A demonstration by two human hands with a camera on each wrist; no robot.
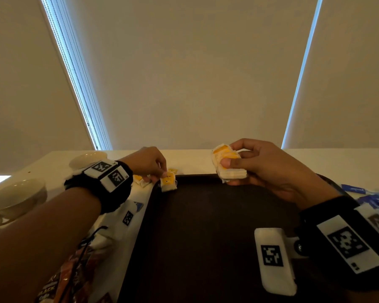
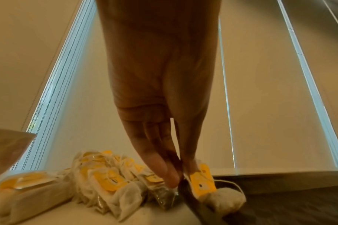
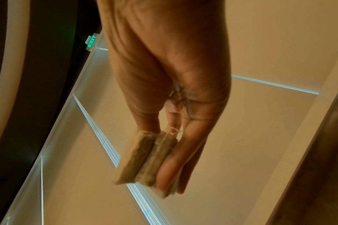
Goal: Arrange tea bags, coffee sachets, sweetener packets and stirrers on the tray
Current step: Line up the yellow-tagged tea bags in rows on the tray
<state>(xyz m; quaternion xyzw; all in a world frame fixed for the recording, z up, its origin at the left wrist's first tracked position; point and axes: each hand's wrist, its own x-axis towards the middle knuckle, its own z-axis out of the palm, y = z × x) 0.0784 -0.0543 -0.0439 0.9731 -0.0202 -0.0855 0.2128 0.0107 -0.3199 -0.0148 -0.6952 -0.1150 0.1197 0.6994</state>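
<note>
A dark tray (image 1: 206, 237) lies in front of me on a pale counter. At its far left corner my left hand (image 1: 160, 178) pinches a single tea bag (image 1: 168, 183) with a yellow tag. In the left wrist view the left hand (image 2: 180, 178) holds that tea bag (image 2: 224, 199) by its top over the tray (image 2: 289, 205) rim. A pile of tea bags (image 2: 106, 182) lies on the counter just left of the tray. My right hand (image 1: 228, 173) grips a stack of tea bags (image 1: 232, 173) above the tray's far edge. The right wrist view shows the right hand (image 3: 156, 152) with the stack (image 3: 144, 159) between thumb and fingers.
Two pale cups (image 1: 15, 200) (image 1: 85, 159) stand on the counter at the left. Orange-brown coffee sachets (image 1: 59, 281) lie at the lower left beside the tray. Blue packets (image 1: 376, 197) lie to the right of the tray. Closed blinds rise behind the counter.
</note>
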